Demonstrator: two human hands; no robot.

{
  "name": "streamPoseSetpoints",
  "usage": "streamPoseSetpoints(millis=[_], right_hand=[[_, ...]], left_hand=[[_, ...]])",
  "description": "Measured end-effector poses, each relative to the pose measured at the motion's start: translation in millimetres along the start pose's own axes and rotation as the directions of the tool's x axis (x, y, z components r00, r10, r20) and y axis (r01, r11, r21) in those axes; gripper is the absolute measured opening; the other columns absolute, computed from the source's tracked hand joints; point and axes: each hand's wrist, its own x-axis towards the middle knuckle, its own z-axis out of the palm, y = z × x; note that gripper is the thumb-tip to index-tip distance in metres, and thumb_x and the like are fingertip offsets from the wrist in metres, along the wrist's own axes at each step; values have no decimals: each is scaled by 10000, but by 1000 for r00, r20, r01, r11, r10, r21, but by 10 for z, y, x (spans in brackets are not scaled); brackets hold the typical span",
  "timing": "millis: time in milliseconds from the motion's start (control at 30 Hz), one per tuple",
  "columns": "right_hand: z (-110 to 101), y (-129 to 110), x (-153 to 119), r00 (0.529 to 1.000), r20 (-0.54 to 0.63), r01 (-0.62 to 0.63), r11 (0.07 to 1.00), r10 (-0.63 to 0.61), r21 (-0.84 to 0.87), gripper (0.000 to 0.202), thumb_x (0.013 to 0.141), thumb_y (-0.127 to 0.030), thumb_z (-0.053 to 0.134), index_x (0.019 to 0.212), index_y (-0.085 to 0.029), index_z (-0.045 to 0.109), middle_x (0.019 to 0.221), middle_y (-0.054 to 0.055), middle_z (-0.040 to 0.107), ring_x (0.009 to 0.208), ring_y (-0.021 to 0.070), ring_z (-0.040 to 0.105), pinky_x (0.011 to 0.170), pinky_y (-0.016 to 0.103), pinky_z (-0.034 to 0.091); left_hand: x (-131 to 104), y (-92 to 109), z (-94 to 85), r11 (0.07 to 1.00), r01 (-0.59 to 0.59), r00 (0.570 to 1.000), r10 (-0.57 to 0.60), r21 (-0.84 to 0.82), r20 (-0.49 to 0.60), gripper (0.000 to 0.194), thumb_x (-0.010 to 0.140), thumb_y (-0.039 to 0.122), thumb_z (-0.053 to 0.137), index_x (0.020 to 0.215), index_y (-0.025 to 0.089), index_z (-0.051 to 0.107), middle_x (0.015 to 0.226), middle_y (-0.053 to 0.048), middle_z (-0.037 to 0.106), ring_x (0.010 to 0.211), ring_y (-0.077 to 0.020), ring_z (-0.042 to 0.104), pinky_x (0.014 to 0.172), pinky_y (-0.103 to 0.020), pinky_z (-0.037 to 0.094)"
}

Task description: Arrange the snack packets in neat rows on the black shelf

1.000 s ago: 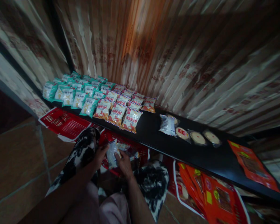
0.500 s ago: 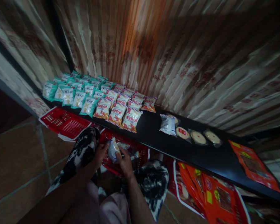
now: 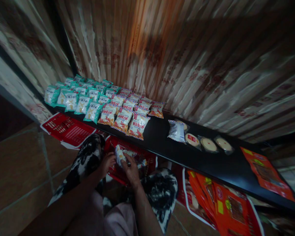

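1. While the person crouches with knees apart, both hands meet over a red basket [image 3: 147,160] on the floor, just below the front edge of the black bench [image 3: 159,139].
2. The left hand [image 3: 107,163] is curled around the left side of a small clear-wrapped snack packet [image 3: 119,155]; its fingers are closed on the wrapper.
3. The right hand [image 3: 130,168] grips the same packet from the right and below, thumb and fingers pinched on it.
4. The packet sits between the two hands, raised slightly above the basket's contents, between the patterned knees [image 3: 88,157].
5. More wrapped packets [image 3: 137,160] lie inside the basket, just right of the hands.
6. On the bench, at its left end, rows of teal snack bags [image 3: 75,95] lie flat, touching one another.
7. Directly right of them lie rows of orange-and-white snack bags [image 3: 127,113], the nearest row reaching the bench's front edge.
8. Further right, apart from those rows, a clear-wrapped packet [image 3: 176,131] lies beside three round wrapped cakes [image 3: 207,143] in a line.
9. An orange packet [image 3: 266,173] lies flat at the bench's right end.
10. A second red basket [image 3: 68,129] sits on the tiled floor at left, partly under the bench.
11. Orange packets [image 3: 218,203] fill a white-rimmed tray under the bench at right.
12. A worn, striped curtain [image 3: 186,59] hangs behind the bench.
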Motion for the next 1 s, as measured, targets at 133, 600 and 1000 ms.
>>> streamPoseSetpoints(millis=[133, 600, 1000], right_hand=[[11, -8, -7, 1000, 1, 18, 999, -18, 28, 338, 773, -309, 566, 1096, -252, 650, 1099, 55, 619, 1027, 191, 552, 906, 311, 417], [47, 3, -27, 995, 67, 76, 995, -80, 59, 269, 770, -281, 564, 1006, -284, 693, 977, 35, 626, 856, 162, 579, 806, 293, 465], [31, -77, -33, 992, 102, 58, 990, -72, 133, 219, 764, -327, 578, 917, -252, 716, 956, 44, 674, 922, 191, 601, 864, 336, 450]], left_hand=[[-22, -5, -12, 1000, 3, 994, -1, -16, 112, 280, 565, 274, 658, 811, 184, 558, 832, -31, 678, 871, -193, 638, 755, -276, 462], [-105, 8, 43, 997, 20, 979, -3, -79, 206, 459, 614, 396, 740, 985, 154, 620, 819, -56, 707, 770, -212, 667, 621, -264, 497], [-53, -20, 10, 998, -17, 989, 26, -63, 142, 512, 533, 384, 780, 940, 110, 632, 699, -60, 701, 699, -229, 666, 612, -287, 478]])
